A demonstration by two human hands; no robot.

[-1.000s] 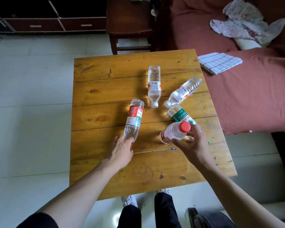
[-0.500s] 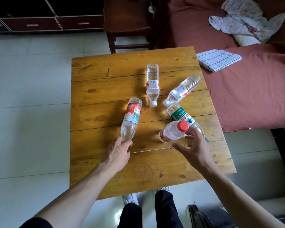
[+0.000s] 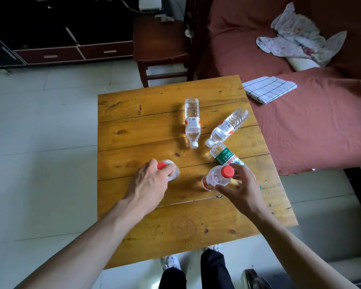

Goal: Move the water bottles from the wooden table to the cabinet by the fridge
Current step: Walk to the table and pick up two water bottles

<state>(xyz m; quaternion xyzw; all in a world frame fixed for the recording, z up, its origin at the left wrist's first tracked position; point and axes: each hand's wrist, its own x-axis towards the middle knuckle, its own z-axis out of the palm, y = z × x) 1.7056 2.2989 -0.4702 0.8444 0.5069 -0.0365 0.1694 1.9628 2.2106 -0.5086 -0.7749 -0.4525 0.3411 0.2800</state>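
- On the square, knotty wooden table (image 3: 133, 222), five clear plastic water bottles wait; none has left for the cabinet, so the task looks to be at its first pick-up.
- The left hand (image 3: 148, 182) curls over the top of a clear bottle with a red cap (image 3: 168, 170), which stands roughly upright, cap towards the camera; fingers wrap its shoulder.
- The right hand (image 3: 241, 187) has thumb and fingers curved around the neck of a second red-capped clear bottle with a red-and-white label (image 3: 214, 178). This one stands too, its long axis tilted slightly, cap up and leaning right.
- Just behind that hand lies a green-labelled clear bottle (image 3: 224, 156) on its side, base pointing to the table's far side, cap end hidden.
- Two more clear bottles lie flat further back: a red-and-white-labelled one (image 3: 192, 122) running front to back, white cap nearest, and a ribbed one (image 3: 227, 128) lying diagonally, white cap towards the table's middle.
- The next move likely calls for lifting both gripped bottles straight up, clear of the green-labelled neighbour, before carrying them away.
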